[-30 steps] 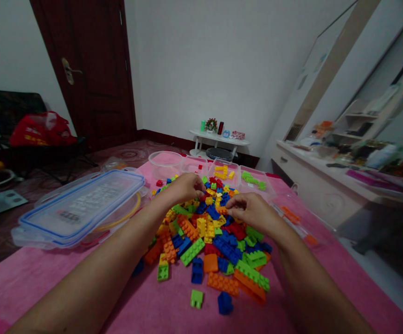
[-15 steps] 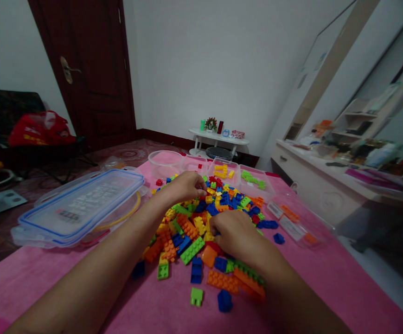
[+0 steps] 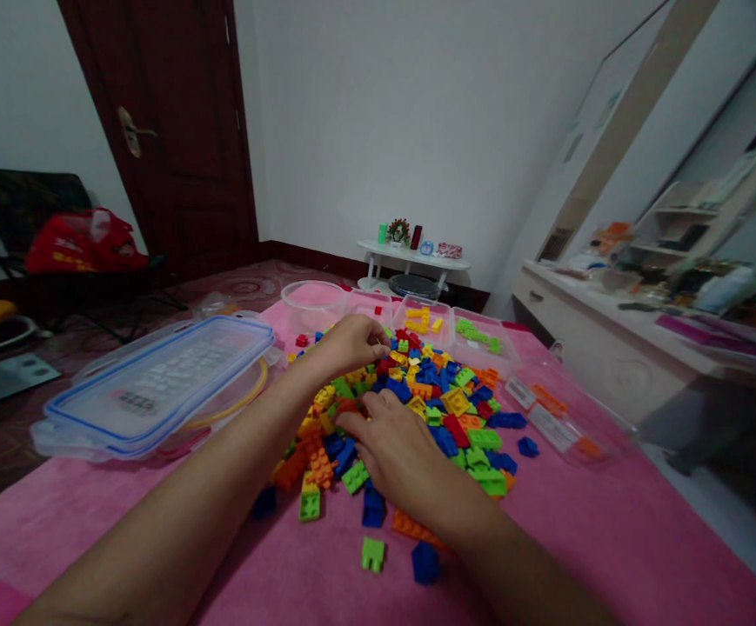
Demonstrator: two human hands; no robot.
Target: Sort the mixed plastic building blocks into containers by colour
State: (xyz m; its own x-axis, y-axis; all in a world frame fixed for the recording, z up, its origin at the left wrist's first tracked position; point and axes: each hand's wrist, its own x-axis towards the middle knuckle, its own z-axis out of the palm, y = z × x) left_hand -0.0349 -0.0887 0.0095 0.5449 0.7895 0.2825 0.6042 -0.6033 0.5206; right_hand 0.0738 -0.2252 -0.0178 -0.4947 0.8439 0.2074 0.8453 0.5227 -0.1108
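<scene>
A heap of toy building bricks [image 3: 456, 402] in yellow, orange, green, blue and red is spread over the pink cloth [image 3: 273, 574]. My left hand [image 3: 355, 342] is over the far side of the heap, its fingers bent and close together; whatever they hold is hidden. Nearer to me, my right hand [image 3: 394, 439] reaches leftward into the heap with fingers apart. Its fingertips are by an orange-red brick [image 3: 347, 406], and I see nothing clearly gripped. A green brick [image 3: 372, 554] and a blue brick [image 3: 425, 563] lie loose at the near side.
Behind the heap stand a round clear tub [image 3: 314, 300], a clear box with yellow bricks [image 3: 422, 320] and another with green bricks [image 3: 478, 335]. Blue-rimmed lids [image 3: 162, 382] are stacked at left. A clear container with orange bricks [image 3: 570, 417] lies at right.
My right hand has moved left across the heap and its closed fingers have spread, uncovering bricks on the right. My left hand has stayed nearly in place.
</scene>
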